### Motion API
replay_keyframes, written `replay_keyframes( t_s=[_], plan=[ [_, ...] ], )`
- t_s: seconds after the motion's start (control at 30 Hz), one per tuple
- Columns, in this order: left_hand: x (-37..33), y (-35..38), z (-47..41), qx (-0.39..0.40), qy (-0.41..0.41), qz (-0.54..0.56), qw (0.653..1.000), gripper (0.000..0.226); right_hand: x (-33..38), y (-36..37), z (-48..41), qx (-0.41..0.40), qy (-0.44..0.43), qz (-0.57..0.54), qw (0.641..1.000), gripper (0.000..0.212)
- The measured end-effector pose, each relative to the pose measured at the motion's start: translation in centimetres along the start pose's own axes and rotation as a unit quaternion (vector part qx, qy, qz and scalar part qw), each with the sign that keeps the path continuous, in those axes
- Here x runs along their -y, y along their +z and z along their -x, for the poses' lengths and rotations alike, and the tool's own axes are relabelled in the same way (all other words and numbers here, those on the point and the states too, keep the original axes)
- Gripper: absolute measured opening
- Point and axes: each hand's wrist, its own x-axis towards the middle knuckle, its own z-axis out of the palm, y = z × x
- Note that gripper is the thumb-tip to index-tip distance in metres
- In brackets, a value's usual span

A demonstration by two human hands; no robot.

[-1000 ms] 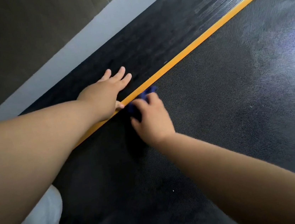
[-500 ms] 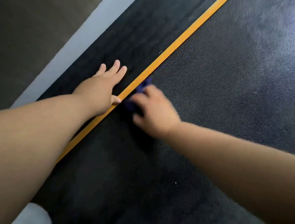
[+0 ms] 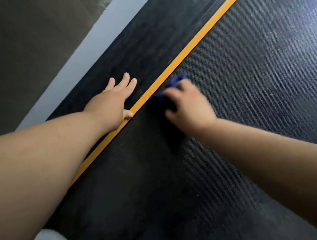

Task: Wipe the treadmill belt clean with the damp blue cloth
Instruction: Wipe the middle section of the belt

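On belt [image 3: 249, 88]: blue cloth [image 3: 176, 81] under right hand [image 3: 189, 106], fingers [image 3: 171, 94] curled gripping it; left hand [image 3: 109, 104] flat.

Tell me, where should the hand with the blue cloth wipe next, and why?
Probably sweep the blue cloth rightward across the belt: the right hand holds it bunched beside the yellow stripe, and hazy smears show farther right.

Two bare hands, one left hand [image 3: 111, 103] and one right hand [image 3: 190, 108]; one blue cloth [image 3: 176, 80]; one treadmill belt [image 3: 250, 92]; one yellow stripe [image 3: 203, 33].
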Motion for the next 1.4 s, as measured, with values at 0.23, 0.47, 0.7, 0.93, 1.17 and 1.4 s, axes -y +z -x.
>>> replay_keyframes(
  t_s=[0.23,0.47,0.7,0.93,1.17,1.4],
  plan=[
    [0.1,0.3,-0.3,-0.011,0.007,-0.015,1.0,0.087,1.7,-0.5,-1.2,0.142,-0.184,0.129,0.964,0.045],
    [-0.5,0.5,-0.6,-0.038,0.016,-0.052,0.998,0.089,2.6,0.3,1.7,-0.024,0.104,0.049,0.993,0.049],
    [0.1,1.0,-0.4,-0.073,0.037,0.012,0.997,0.08,5.6,3.6,6.5,-0.004,0.055,0.015,0.998,0.047],
    [1.6,1.9,-0.2,-0.128,0.178,0.055,0.974,0.061,6.5,5.2,5.8,-0.167,0.244,-0.048,0.954,0.041],
    [0.3,2.9,-0.1,-0.164,0.267,-0.037,0.949,0.061,1.4,2.4,8.8,-0.188,0.268,-0.009,0.945,0.043],
    [1.9,2.6,0.1,-0.129,0.283,-0.124,0.942,0.064,6.8,5.6,10.7,-0.123,0.208,-0.047,0.969,0.045]
  ],
)
